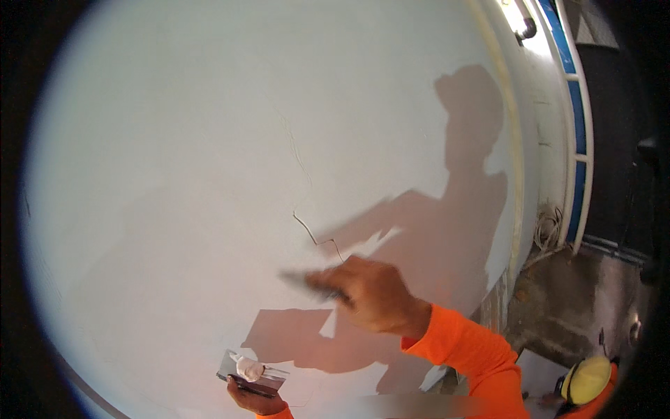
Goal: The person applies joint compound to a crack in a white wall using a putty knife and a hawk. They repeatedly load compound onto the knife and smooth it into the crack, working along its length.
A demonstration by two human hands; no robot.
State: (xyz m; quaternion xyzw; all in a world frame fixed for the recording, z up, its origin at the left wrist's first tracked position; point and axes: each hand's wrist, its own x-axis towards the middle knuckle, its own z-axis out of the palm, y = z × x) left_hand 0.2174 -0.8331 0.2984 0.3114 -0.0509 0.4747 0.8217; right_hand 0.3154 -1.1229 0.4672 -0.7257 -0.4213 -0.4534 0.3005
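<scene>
A pale wall (174, 174) fills most of the view, with a thin jagged crack (305, 227) running down its middle. My right hand (377, 297), in an orange sleeve, is closed round a putty knife (296, 279). Motion smears the blade, which is just below and left of the crack's lower part; I cannot tell whether it touches the wall. Low in the view, my left hand (252, 401) grips a flat metal plate (225, 364) from underneath. A lump of white putty (249, 369) lies on that plate.
Shadows of my head and arms fall across the wall. Right of it stand a white-and-blue railing (577, 119) and a coiled cable (548, 227). At the lower right, below me, is another person in a yellow hard hat (587, 380). A lamp (530, 28) glows at the upper right.
</scene>
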